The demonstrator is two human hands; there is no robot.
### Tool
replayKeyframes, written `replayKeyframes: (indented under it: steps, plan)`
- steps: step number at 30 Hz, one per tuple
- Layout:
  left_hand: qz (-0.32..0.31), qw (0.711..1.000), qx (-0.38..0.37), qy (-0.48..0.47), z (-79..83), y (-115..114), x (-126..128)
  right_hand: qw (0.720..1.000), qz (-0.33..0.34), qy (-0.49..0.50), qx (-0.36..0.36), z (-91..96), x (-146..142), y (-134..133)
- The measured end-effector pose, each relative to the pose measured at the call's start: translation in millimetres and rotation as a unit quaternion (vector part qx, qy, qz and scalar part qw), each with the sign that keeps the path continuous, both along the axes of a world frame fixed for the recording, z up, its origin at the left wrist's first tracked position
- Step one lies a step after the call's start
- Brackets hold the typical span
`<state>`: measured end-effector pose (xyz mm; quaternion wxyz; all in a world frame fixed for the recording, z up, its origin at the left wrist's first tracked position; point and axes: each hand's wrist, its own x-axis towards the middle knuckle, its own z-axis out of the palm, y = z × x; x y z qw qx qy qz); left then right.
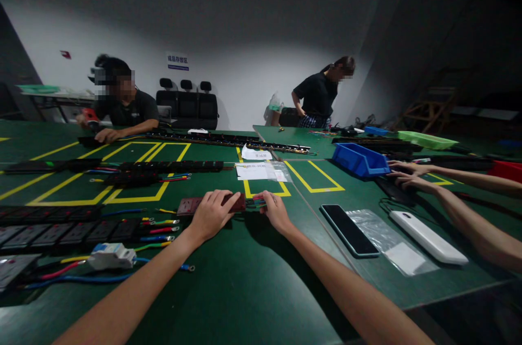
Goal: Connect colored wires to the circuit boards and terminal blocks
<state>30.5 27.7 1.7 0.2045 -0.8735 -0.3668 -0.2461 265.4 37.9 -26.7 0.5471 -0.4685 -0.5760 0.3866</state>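
Note:
A dark reddish socket block lies on the green table before me. My left hand is closed over its top, with the thumb and fingers hiding much of the middle. Short coloured wires come out of its right end. Around these wires, the fingers of my right hand are pinched; the wire ends are partly hidden. To the left lie black socket strips with blue, red and yellow-green leads ending in ring terminals. A white circuit breaker is wired in among the nearest leads.
On the right are a phone, a clear plastic bag, a white power bank and a blue bin. Another person's hands reach in there. Across the table, a co-worker holds a red power tool. Paper labels lie ahead.

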Motion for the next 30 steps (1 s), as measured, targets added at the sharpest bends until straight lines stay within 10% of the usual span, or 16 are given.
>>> replayKeyframes:
  steps: [30]
  plan:
    - [0.013, 1.0, 0.0, 0.018, -0.4, -1.4, 0.8, 0.999, -0.008, -0.037, 0.027, 4.7, -0.9, -3.2]
